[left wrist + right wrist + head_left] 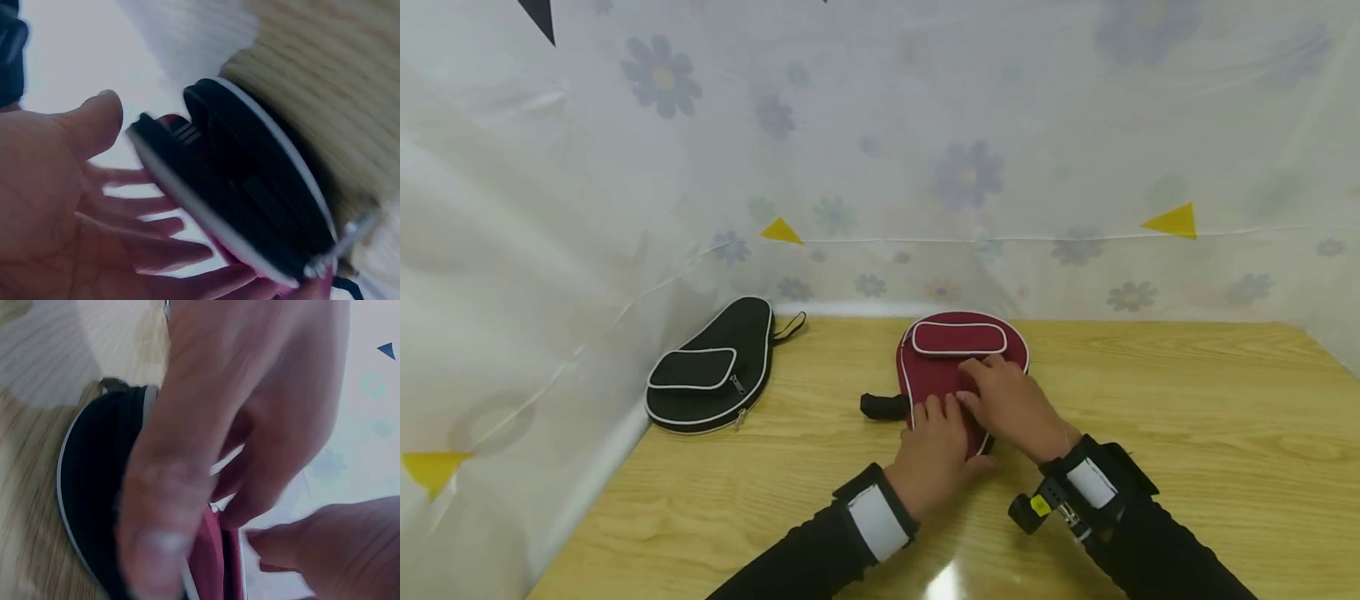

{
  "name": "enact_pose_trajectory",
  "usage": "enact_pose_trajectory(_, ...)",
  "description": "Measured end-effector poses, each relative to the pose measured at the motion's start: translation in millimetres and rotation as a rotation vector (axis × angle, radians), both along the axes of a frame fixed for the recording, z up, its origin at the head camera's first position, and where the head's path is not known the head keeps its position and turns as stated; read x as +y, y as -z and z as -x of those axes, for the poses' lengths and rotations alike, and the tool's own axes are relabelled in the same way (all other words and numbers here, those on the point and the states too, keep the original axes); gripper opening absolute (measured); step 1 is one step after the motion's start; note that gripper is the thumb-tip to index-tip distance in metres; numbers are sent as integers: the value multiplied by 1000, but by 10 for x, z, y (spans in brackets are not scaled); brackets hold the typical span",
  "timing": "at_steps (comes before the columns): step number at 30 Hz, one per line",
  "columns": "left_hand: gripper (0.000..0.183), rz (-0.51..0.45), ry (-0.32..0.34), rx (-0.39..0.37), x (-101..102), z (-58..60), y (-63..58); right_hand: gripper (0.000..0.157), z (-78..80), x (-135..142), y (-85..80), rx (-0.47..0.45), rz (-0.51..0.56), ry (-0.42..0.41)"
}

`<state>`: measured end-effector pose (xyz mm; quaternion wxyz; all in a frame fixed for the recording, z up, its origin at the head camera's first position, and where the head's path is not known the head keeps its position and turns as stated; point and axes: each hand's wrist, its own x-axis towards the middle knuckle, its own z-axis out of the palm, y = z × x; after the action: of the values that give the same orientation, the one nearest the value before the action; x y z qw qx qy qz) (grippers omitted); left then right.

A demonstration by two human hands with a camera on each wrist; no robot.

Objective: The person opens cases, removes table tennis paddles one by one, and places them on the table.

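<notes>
A dark red table tennis bat case (936,379) with white piping lies on the table, its small pocket facing up. In the left wrist view its narrow end gapes along the zip, and the end of a striped handle (181,130) shows in the dark opening (234,147). My left hand (932,462) rests its extended fingers on the lower part of the case. Beside it, my right hand (1011,408) touches the upper face with its fingertips. The right thumb (159,544) overlaps the black zip edge in the right wrist view. A metal zip pull (350,240) hangs by the opening.
A black case (711,375) of similar shape, with a wrist loop, lies at the table's left, against the floral sheet (865,150). A short black piece (883,407) sticks out left of the red case. Wood tabletop (1172,400) extends to the right.
</notes>
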<state>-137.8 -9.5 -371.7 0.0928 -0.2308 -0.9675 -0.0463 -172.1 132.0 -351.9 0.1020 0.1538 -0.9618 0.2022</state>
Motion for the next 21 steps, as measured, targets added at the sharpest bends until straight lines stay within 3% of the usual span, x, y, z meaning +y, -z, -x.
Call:
enact_pose_trajectory(4,89,174,-122,60,229,16,63,39,5,82,-14,63,67,103)
enact_pose_trajectory(7,80,217,-175,65,321,34,76,42,15,126,-34,93,136,159)
enact_pose_trajectory(11,69,93,-167,11,270,70,57,48,33,161,-44,111,230,213)
enact_pose_trajectory(15,65,-126,-117,-91,118,111,-4,53,63,186,-20,117,310,249)
enact_pose_trajectory(18,65,-273,-82,-171,-1,132,-59,54,86,180,30,124,346,252)
enact_pose_trajectory(21,67,-392,-70,-261,-111,135,-124,49,98,154,123,127,316,209)
